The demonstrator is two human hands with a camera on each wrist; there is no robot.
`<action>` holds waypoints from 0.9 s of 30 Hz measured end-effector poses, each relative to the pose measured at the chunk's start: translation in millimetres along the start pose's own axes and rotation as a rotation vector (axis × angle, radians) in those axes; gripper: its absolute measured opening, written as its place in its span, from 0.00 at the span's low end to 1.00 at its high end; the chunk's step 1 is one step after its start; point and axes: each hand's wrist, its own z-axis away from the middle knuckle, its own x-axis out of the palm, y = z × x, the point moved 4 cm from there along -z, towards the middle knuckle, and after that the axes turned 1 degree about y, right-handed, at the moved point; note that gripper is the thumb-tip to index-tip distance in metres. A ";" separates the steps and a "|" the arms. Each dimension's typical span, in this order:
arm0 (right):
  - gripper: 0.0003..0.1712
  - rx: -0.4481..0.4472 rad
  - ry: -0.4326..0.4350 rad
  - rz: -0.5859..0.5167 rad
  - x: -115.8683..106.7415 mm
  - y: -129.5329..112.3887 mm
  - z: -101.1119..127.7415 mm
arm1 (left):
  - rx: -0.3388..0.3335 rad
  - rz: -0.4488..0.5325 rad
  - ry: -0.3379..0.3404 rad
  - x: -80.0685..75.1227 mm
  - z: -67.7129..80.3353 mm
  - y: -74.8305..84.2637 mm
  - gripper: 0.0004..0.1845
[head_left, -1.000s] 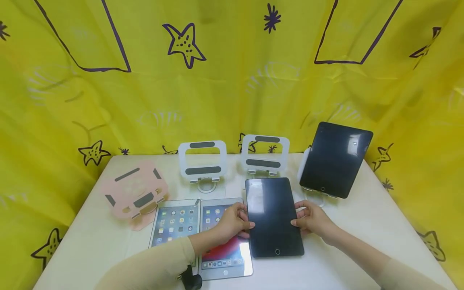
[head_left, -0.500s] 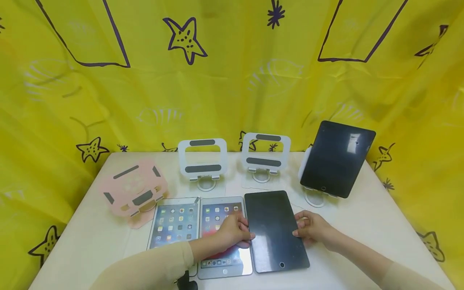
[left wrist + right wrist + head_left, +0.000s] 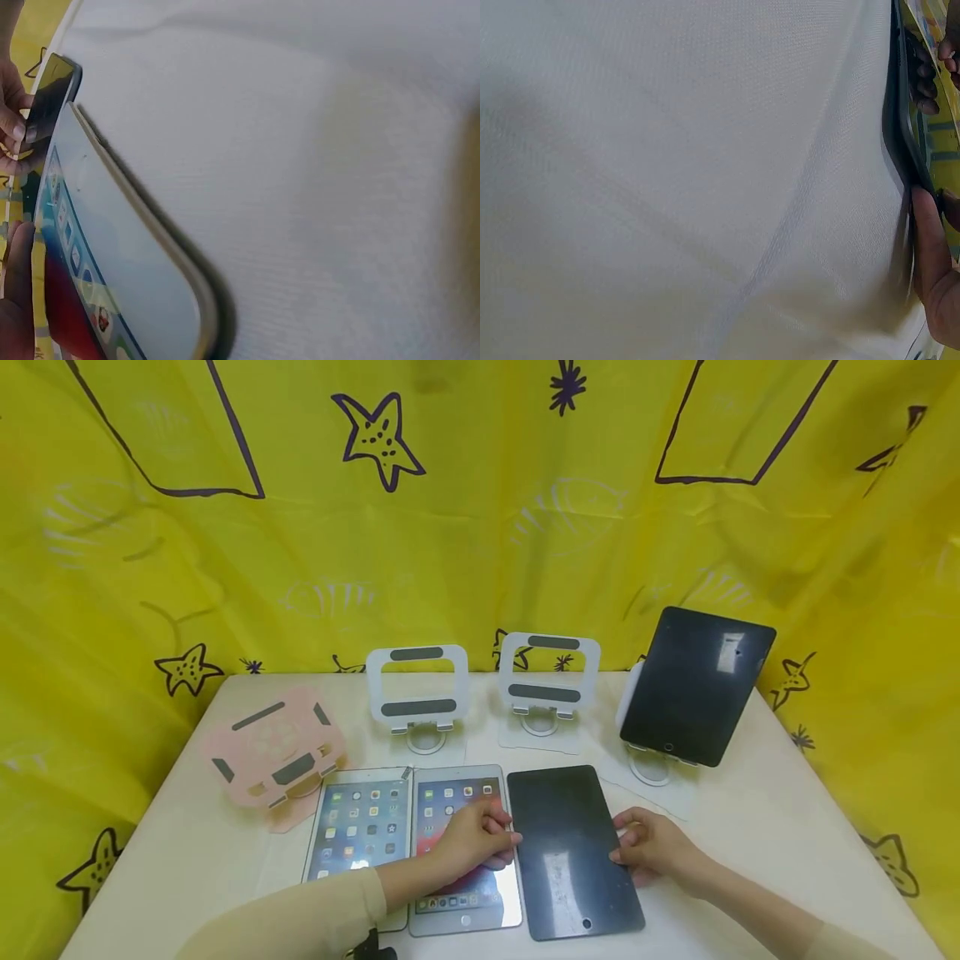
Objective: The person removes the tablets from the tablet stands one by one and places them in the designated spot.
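Observation:
A black tablet (image 3: pixel 576 852) lies screen up on the white table, right of two lit tablets. My left hand (image 3: pixel 472 842) is at its left long edge, fingers curled and thumb tip over the rim; part of the hand covers the middle tablet (image 3: pixel 465 920). From the opposite side, my right hand (image 3: pixel 654 845) pinches the right edge between thumb and fingers. The right wrist view shows a finger (image 3: pixel 930 240) against the tablet's dark side (image 3: pixel 901 135). The other lit tablet (image 3: pixel 358 827), white-framed, lies furthest left, partly under the left sleeve.
Along the back stand a pink stand (image 3: pixel 273 739), a white stand (image 3: pixel 417 706) and a second white stand (image 3: pixel 549 693). At right, another black tablet (image 3: pixel 697 685) rests tilted on a stand. A yellow curtain (image 3: pixel 480 552) hangs behind the table (image 3: pixel 757 827).
The black tablet has come down towards the front and lies flat beside the lit tablets, both hands following its edges. The left thumb has drawn back slightly towards the rim.

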 end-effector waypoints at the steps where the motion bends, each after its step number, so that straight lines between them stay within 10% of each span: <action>1: 0.24 -0.005 0.005 0.015 0.2 -1.6 0.3 | 0.004 0.001 0.001 -0.8 -0.3 0.0 0.14; 10: 0.22 0.020 0.073 0.259 -10.1 -17.0 2.2 | 0.038 -0.076 0.025 3.2 -6.7 11.6 0.20; 27: 0.35 0.005 0.265 0.038 -39.5 -24.2 3.6 | 0.051 -0.015 0.043 32.2 -29.5 45.5 0.25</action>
